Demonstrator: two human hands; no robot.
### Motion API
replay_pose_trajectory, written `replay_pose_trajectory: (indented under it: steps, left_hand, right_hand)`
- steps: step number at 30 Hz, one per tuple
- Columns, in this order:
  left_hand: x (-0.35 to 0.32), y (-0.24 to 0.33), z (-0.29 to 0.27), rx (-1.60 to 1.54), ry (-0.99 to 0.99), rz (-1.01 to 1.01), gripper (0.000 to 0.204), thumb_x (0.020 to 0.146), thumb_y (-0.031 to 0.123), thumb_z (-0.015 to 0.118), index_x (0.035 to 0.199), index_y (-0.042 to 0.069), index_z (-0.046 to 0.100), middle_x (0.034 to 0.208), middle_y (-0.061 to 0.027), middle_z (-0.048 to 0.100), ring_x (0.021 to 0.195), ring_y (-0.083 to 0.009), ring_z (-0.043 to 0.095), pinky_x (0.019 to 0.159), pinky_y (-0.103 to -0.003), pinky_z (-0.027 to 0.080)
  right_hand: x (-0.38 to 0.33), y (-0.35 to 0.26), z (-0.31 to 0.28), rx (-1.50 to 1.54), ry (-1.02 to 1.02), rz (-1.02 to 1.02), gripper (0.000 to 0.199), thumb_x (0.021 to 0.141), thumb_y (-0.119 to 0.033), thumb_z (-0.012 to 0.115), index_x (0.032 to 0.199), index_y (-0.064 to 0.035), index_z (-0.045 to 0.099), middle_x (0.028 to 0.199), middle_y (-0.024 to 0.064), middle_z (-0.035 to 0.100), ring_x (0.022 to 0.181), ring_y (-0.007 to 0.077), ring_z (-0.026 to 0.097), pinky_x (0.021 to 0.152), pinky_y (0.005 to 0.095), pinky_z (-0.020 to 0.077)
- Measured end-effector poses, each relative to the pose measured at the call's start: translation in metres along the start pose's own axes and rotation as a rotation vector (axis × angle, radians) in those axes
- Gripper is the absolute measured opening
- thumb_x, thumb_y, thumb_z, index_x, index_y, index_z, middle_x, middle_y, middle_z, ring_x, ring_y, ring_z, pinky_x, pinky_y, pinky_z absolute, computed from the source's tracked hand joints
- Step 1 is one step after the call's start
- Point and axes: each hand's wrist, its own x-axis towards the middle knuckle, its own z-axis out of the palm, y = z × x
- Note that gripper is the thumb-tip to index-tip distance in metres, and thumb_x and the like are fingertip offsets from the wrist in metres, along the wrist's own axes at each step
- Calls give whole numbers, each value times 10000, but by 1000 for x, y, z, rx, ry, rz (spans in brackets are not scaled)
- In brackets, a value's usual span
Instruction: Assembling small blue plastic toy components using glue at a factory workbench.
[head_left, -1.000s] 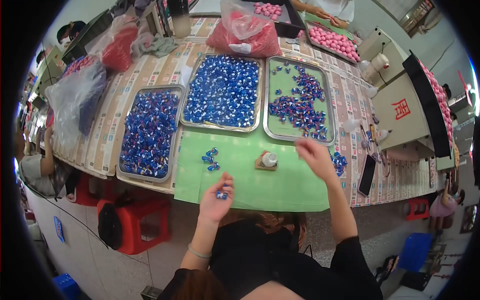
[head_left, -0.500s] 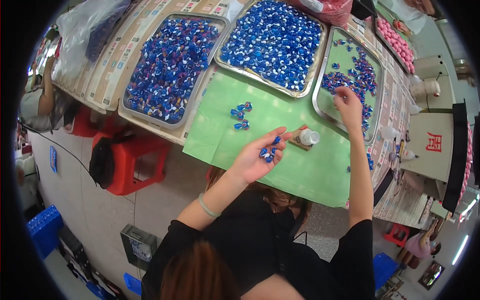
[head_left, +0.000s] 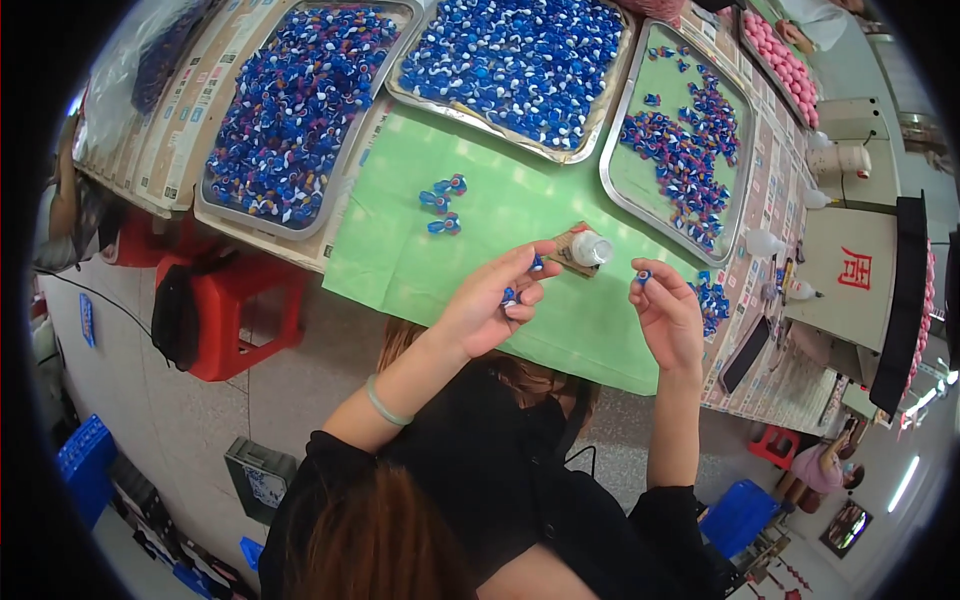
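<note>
My left hand (head_left: 482, 306) is closed with its palm up over the green sheet (head_left: 385, 245). Its thumb and forefinger hold a small blue piece (head_left: 537, 263), and more blue-and-white pieces (head_left: 510, 297) lie under the curled fingers. To its right, my right hand (head_left: 670, 318) pinches a blue piece with a round eye-like spot (head_left: 644, 277) at the fingertips. Between the hands, a little farther off, a small clear jar (head_left: 592, 250) stands on a piece of brown card (head_left: 566, 240). A few joined blue pieces (head_left: 441, 205) rest on the sheet at left.
Metal trays of small pieces line the far side: a left tray (head_left: 345, 165), a middle tray (head_left: 480, 122) and a sparser right tray (head_left: 612, 150). Loose pieces (head_left: 712, 300) and a dark phone (head_left: 746, 355) lie at right. A red stool (head_left: 235, 300) stands left.
My right hand has come back from the right tray toward my left hand, now with a piece between its fingertips. The left fingers have curled in around their pieces. The whole view has shifted slightly.
</note>
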Motion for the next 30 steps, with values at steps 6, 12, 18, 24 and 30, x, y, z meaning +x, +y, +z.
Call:
replay_pose_trajectory:
  steps: [6, 12, 18, 24, 30]
  left_hand:
    - [-3, -4, -17, 49, -15, -12, 299, 913, 288, 430, 1065, 37, 482, 821, -21, 516, 541, -39, 353, 380, -145, 250]
    - [-8, -2, -9, 85, -41, 22, 270, 909, 234, 447, 1095, 39, 473, 800, -13, 516, 520, -38, 363, 377, -141, 244]
    - [-9, -3, -6, 158, 2, 36, 255, 884, 191, 497, 1080, 29, 515, 891, -35, 543, 533, -24, 393, 392, -135, 250]
    - [-7, -13, 7, 346, 12, 112, 243, 828, 127, 580, 1049, 27, 561, 799, 0, 569, 549, -10, 416, 406, -137, 266]
    - [-9, -20, 18, 443, -12, 188, 214, 819, 119, 591, 1012, 28, 591, 755, 13, 566, 545, -3, 411, 414, -142, 268]
  right_hand:
    - [8, 2, 23, -536, 121, -251, 197, 775, -4, 591, 971, 20, 590, 884, 58, 588, 740, 97, 545, 697, 208, 433]
    - [19, 0, 35, -1056, 33, -618, 177, 737, 34, 604, 912, 13, 595, 882, 77, 587, 753, 134, 557, 663, 231, 441]
    - [19, -2, 43, -1386, -17, -835, 154, 734, 23, 610, 885, 2, 592, 872, 103, 576, 764, 196, 558, 662, 271, 450]
    - [-9, 5, 48, -634, 97, -398, 225, 762, 51, 571, 987, 36, 563, 885, 46, 572, 822, 114, 545, 714, 249, 453]
    - [-24, 11, 65, -259, 1, -156, 191, 795, 11, 553, 983, 41, 554, 880, 79, 597, 796, 129, 573, 733, 245, 458]
